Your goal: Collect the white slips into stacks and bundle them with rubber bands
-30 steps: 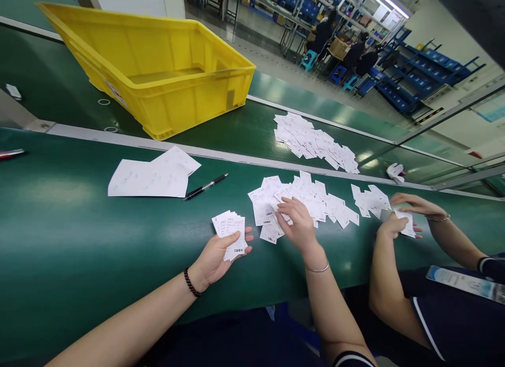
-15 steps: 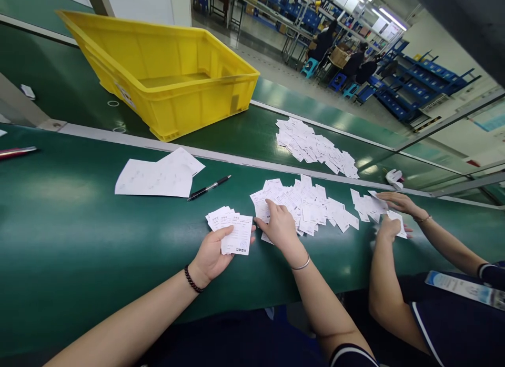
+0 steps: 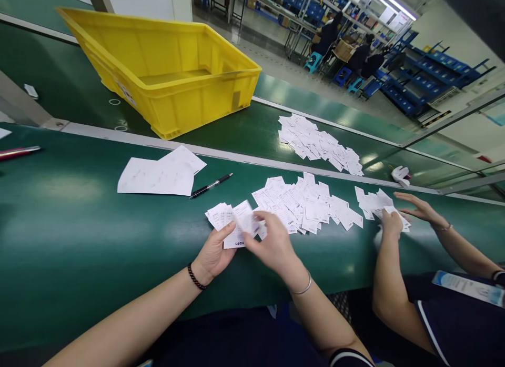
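- Green desk (image 3: 98, 251): the near pile of slips (image 3: 311, 204) lies loose, ungathered.
- Left hand (image 3: 216, 249) clamps a fanned stack (image 3: 219, 215), already gathered, beside it.
- Right hand (image 3: 272, 241) at the stack, blurred; can't tell if it pinches.

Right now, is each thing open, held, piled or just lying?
Yellow bin: upright, open
Fanned cards: held in the left hand
Blurred card: tilted, at the right hand
Near card pile: loosely spread
Far card pile: heaped
Black pen: lying
Red pen: lying
Large papers: lying overlapped
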Motion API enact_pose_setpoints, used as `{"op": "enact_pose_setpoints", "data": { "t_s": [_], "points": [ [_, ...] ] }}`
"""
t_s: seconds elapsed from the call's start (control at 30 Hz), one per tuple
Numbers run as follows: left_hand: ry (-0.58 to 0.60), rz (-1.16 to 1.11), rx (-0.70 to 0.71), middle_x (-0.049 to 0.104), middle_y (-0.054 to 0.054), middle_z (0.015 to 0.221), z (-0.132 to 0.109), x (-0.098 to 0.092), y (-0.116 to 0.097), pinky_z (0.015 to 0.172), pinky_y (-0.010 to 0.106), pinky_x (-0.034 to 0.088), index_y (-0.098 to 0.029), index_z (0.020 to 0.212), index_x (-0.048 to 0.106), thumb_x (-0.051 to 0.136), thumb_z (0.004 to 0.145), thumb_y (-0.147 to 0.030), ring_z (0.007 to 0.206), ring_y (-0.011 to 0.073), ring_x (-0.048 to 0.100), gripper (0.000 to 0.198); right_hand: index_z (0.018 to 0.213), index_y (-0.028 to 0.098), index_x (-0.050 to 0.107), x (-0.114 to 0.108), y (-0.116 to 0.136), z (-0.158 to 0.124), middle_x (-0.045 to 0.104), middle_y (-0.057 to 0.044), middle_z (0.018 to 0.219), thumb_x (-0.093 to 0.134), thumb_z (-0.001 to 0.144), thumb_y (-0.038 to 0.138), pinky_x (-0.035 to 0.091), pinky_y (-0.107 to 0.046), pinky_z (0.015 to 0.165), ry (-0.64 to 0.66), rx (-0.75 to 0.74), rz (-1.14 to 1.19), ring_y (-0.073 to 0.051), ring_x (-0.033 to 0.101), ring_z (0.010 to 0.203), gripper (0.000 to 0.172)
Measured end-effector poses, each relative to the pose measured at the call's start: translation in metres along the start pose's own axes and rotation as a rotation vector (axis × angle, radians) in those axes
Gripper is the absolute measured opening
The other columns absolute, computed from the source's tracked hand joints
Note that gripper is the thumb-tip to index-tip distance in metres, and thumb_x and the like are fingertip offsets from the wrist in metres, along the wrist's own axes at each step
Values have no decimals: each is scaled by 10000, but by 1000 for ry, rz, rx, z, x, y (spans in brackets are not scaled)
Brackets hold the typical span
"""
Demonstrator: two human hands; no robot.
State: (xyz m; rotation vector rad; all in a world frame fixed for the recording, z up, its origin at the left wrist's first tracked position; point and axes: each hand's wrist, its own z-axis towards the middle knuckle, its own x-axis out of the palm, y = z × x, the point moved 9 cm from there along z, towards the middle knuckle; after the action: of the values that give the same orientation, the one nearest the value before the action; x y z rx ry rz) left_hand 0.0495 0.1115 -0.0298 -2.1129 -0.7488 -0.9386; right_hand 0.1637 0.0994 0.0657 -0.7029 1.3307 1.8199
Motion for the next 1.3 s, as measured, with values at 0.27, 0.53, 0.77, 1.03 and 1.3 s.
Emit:
{"op": "enact_pose_setpoints", "data": {
  "t_s": [0.27, 0.53, 0.77, 1.03, 1.3],
  "points": [
    [-113, 61, -9, 722, 112, 1020, -2, -6, -6, 826, 421, 580, -182, 1242, 565, 499, 936, -243, 884, 223, 702, 320, 1226, 141, 518, 8, -32, -3, 649, -174, 1069, 687, 787, 410, 535, -458, 751, 227, 165, -368, -344, 613, 977, 542],
    [-143, 124, 63, 712, 57, 883, -1, -10, -13, 760, 360, 591, -179, 1093, 635, 561, 899, -210, 781, 181, 690, 210, 1195, 126, 516, 23, -46, -10, 636, -119, 959, 626, 790, 252, 526, -438, 774, 326, 275, -325, -293, 602, 909, 438],
    [-144, 145, 70, 707, 58, 890, -2, -7, -15, 748, 351, 594, -175, 1101, 627, 563, 897, -206, 789, 176, 688, 216, 1314, 244, 467, 15, -32, 9, 492, -128, 1377, 766, 697, 275, 444, -550, 975, 434, -18, -258, -361, 436, 1269, 687],
    [-148, 128, 62, 699, 57, 894, 2, -11, -15, 748, 367, 597, -169, 1101, 625, 566, 893, -190, 764, 170, 685, 217, 1286, 230, 526, 25, -26, 30, 586, -115, 1153, 865, 559, 286, 344, -579, 1047, 616, -379, -287, -348, 476, 1214, 804],
    [-155, 186, -20, 710, 50, 866, -1, -11, -8, 731, 337, 592, -175, 1073, 640, 667, 798, -119, 751, 172, 689, 281, 1253, 229, 446, 8, -41, 20, 545, 0, 873, 666, 806, 282, 542, -315, 696, 458, -64, 282, -155, 581, 755, 501]
  ]
}}
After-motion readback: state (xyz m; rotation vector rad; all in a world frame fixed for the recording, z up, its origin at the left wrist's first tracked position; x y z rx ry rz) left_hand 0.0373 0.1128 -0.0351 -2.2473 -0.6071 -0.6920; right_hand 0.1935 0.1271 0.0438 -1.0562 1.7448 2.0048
